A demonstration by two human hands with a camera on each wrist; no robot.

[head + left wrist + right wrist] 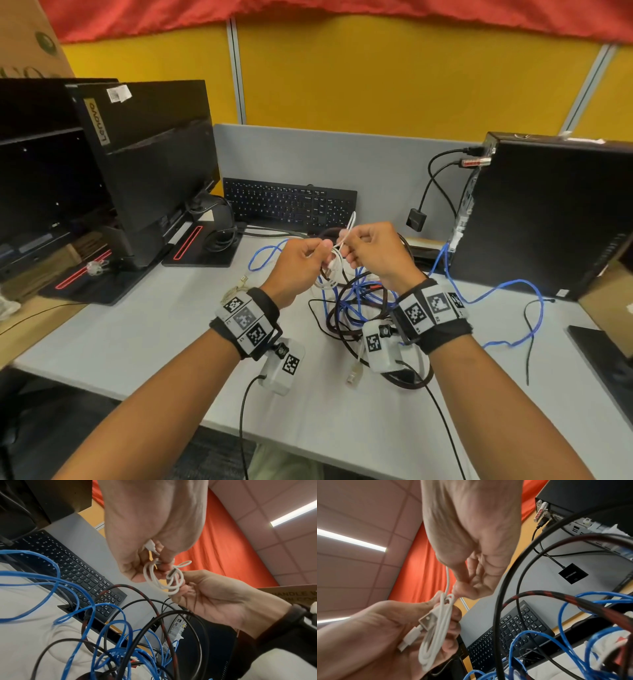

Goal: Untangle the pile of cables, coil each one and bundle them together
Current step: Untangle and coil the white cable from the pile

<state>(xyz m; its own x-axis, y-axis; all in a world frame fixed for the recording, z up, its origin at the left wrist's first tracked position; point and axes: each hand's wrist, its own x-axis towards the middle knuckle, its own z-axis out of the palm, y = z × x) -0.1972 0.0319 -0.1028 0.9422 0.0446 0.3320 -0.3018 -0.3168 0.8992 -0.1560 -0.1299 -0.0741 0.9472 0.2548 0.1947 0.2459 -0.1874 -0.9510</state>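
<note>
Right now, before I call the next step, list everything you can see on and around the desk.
white cable: one, white, coiled in small loops, held up between both hands above the pile
blue cable: count unclear, blue, tangled in the pile and trailing right across the desk
braided cable: one, black and red, in the pile
black cables: several, black, in the pile
keyboard: one, black, back of the desk
monitors: two, black, left
computer tower: one, black, right
adapter: one, black, hanging from the tower
desk: one, grey
left hand: pinches the coil
right hand: pinches the loose end
</note>
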